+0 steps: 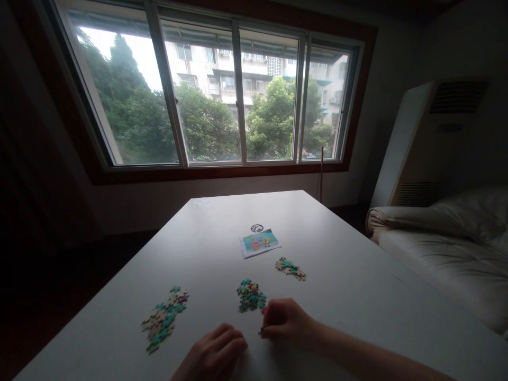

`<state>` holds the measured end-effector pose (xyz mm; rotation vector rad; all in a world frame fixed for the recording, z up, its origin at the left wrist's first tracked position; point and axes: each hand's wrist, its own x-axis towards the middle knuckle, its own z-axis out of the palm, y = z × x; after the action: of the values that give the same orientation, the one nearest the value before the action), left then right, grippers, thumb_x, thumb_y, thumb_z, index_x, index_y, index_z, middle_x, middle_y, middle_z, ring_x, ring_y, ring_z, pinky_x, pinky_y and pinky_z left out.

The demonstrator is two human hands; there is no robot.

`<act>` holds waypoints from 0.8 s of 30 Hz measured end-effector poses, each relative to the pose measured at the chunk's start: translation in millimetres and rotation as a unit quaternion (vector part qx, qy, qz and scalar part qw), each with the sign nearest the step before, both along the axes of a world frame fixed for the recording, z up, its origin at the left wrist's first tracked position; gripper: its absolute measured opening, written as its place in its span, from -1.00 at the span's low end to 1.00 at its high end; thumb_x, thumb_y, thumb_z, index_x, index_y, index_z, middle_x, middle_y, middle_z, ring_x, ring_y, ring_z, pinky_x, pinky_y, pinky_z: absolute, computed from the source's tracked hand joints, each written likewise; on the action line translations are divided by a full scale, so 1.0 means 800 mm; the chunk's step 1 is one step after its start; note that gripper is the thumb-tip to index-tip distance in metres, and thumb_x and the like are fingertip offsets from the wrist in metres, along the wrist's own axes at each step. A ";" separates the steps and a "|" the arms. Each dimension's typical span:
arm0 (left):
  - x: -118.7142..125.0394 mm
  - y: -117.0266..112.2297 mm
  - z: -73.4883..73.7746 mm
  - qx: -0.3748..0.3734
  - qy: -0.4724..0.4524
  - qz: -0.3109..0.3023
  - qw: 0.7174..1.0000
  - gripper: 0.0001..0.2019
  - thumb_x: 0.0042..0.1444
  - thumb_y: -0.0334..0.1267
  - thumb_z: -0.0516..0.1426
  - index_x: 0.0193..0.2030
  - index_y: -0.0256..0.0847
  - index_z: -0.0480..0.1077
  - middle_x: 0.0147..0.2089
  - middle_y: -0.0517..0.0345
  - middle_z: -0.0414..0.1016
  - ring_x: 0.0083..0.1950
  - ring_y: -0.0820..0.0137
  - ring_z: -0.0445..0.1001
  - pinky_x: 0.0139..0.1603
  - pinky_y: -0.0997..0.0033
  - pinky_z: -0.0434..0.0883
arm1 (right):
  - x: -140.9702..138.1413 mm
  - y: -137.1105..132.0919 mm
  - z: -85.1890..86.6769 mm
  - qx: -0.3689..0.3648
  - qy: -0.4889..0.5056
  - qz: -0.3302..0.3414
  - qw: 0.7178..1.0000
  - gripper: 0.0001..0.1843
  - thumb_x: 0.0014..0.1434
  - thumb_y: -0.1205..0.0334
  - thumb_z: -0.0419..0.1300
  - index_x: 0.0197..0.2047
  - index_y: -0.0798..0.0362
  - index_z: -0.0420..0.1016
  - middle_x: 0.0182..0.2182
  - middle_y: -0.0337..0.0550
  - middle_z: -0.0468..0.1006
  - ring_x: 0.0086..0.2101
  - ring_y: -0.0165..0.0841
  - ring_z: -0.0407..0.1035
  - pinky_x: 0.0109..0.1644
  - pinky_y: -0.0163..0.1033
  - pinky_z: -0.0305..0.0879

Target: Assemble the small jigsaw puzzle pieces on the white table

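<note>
Three heaps of jigsaw pieces lie on the white table (349, 296): a large pile (164, 317) at the left, a colourful pile (251, 295) in the middle and a small pile (290, 268) further back. A small picture card (259, 243) lies beyond them. My right hand (283, 321) is closed in a pinch at the table surface just right of the middle pile; what it pinches looks like a small piece but is too dark to name. My left hand (214, 352) rests near the front edge with its fingers curled down on the table.
A small round dark object (256, 228) sits behind the card. A wide window (214, 95) fills the far wall, with trees and buildings outside. A pale sofa or bedding (444, 238) and a tall white unit (432, 143) stand at the right.
</note>
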<state>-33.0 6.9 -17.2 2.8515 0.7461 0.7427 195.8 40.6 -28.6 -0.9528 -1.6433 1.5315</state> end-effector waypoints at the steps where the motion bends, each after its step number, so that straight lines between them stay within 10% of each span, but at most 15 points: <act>1: 0.000 0.000 -0.001 0.000 0.000 0.001 1.000 -0.80 0.16 -0.54 -0.06 -0.19 -0.21 0.28 -0.29 0.09 0.45 -0.28 0.41 0.39 -0.29 0.54 0.37 | 0.000 0.001 0.000 0.004 0.002 0.008 1.000 -0.73 -0.19 0.16 0.39 -0.49 0.18 0.47 -0.63 -0.32 0.38 -0.56 -0.53 0.21 -0.46 -0.38 0.10; 24: 0.005 -0.001 0.012 0.006 -0.037 0.005 0.999 -0.80 0.23 -0.44 -0.08 -0.24 -0.21 0.34 -0.34 0.09 0.46 -0.30 0.44 0.41 -0.30 0.59 0.40 | 0.000 0.001 0.010 -0.025 0.005 0.028 0.999 -0.62 -0.16 -0.03 0.35 -0.48 0.16 0.50 -0.59 -0.28 0.42 -0.55 -0.50 0.25 -0.42 -0.35 0.18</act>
<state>-28.7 6.2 -7.5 2.8160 0.7473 0.8505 195.8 41.5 -20.8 -0.9293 -1.6443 1.6197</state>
